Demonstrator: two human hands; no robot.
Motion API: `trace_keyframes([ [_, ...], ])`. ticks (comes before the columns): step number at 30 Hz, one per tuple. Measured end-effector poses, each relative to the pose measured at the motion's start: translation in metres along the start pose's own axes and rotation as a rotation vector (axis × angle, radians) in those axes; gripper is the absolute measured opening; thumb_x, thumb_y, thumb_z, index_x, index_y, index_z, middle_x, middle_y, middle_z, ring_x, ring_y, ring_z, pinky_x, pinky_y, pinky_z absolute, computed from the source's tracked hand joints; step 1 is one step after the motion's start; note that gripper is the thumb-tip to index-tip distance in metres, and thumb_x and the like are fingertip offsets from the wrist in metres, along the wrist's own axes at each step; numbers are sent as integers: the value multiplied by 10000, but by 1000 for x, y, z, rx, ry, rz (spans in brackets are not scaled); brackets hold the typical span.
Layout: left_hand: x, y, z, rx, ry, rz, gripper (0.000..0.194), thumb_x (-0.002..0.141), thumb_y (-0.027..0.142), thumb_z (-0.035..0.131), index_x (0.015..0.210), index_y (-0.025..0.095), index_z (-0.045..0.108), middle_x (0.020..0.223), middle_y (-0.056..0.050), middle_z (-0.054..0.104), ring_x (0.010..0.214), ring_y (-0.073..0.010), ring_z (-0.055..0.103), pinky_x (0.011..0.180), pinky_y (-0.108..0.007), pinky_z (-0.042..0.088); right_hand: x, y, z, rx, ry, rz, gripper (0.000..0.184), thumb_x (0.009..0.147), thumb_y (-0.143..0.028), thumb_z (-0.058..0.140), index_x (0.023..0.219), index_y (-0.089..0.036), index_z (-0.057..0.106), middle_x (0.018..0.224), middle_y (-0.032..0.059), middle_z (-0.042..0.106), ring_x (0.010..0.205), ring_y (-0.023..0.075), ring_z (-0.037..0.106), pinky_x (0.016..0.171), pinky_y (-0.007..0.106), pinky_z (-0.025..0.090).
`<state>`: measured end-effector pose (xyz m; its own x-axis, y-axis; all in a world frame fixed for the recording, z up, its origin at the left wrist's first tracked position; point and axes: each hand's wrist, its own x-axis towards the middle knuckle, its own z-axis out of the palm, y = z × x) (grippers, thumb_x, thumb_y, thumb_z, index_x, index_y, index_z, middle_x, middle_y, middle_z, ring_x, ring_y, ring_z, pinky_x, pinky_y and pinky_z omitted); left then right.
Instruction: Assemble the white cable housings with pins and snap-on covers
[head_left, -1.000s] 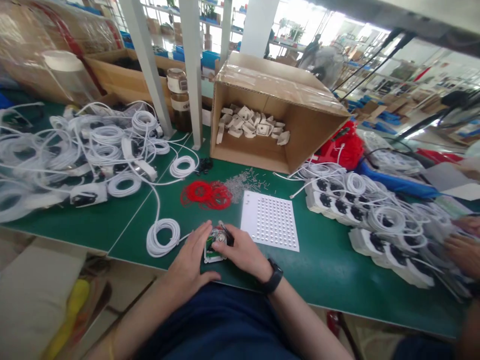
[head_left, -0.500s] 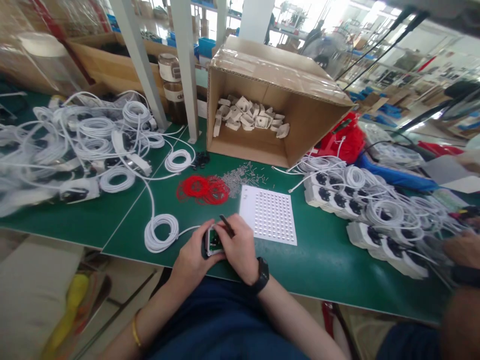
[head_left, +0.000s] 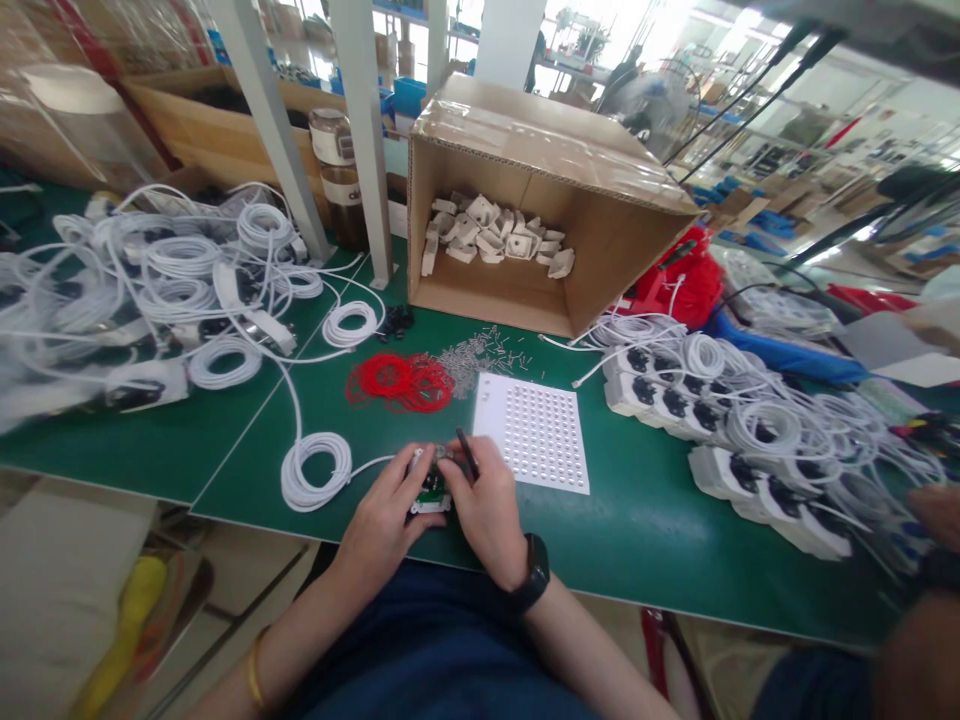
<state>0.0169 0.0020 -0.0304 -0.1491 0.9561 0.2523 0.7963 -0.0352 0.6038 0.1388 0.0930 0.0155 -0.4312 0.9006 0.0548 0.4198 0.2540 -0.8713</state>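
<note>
Near the table's front edge my left hand (head_left: 386, 510) is closed around the left side of a small white housing with a green circuit board (head_left: 429, 497) inside. A white cable runs from it to a coil (head_left: 316, 472) lying at the left. My right hand (head_left: 486, 510) grips a thin dark pen-like tool (head_left: 468, 455), which sticks up between thumb and forefinger. The same hand's fingertips rest at the board's upper right, so the contact point is hidden. Beyond the hands lie red rings (head_left: 401, 382) and a heap of small screws (head_left: 480, 358).
A white sheet with rows of silvery dots (head_left: 544, 435) lies right of my hands. Behind stands a cardboard box (head_left: 487, 285) holding white plastic parts. White housings with coiled cables (head_left: 765, 490) line the right, near a co-worker's hand (head_left: 934, 512). More cable coils (head_left: 180, 260) crowd the left.
My left hand has gone from flat fingers beside the housing to gripping it. The dark tool has turned more upright in my right hand. The whole view has shifted slightly.
</note>
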Motion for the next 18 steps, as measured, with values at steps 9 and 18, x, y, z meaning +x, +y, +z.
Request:
trace_keyframes([
  [9, 3, 8, -3, -86, 13, -81, 725, 784, 219, 614, 1411, 271, 253, 1304, -116, 436, 1215, -260, 456, 1012, -421, 408, -7, 6, 2, -35, -59, -193, 148, 845, -151, 502, 808, -187, 641, 808, 53, 623, 757, 171, 577, 698, 285, 459],
  [18, 4, 8, -8, -121, 10, -90, 663, 702, 199, 711, 1303, 284, 445, 1310, -84, 469, 1197, -255, 483, 1010, -388, 427, 86, -22, -15, -233, -84, -276, 44, 817, -174, 570, 823, -185, 612, 814, 24, 638, 752, 157, 586, 705, 267, 441],
])
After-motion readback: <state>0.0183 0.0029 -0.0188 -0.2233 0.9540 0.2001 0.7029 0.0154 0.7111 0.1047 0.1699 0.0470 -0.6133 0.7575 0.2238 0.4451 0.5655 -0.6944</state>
